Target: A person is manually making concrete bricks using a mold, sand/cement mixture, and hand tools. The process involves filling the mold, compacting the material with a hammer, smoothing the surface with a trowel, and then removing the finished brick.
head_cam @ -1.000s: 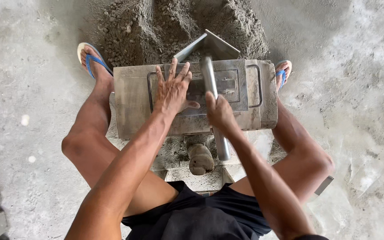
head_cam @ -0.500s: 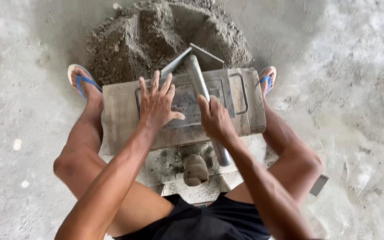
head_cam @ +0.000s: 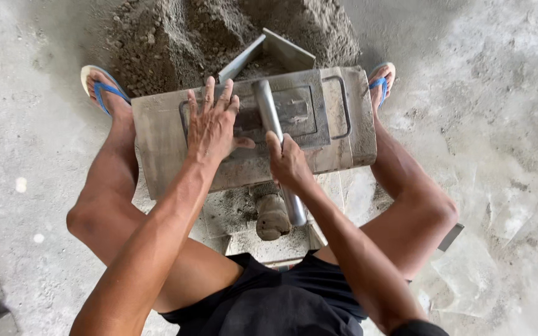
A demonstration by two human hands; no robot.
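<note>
Left hand (head_cam: 212,127) lies flat, fingers spread, on the mould (head_cam: 344,134); right hand (head_cam: 289,163) clenches the pipe (head_cam: 268,112) across it.

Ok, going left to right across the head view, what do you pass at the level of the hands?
Blue-strapped flip-flop on the left foot → left hand flat on the grey metal block mould → grey metal pipe handle held by the right hand → blue-strapped flip-flop on the right foot.

The metal pipe (head_cam: 275,140) has swung upright across the mould (head_cam: 250,127), tilting less.
</note>
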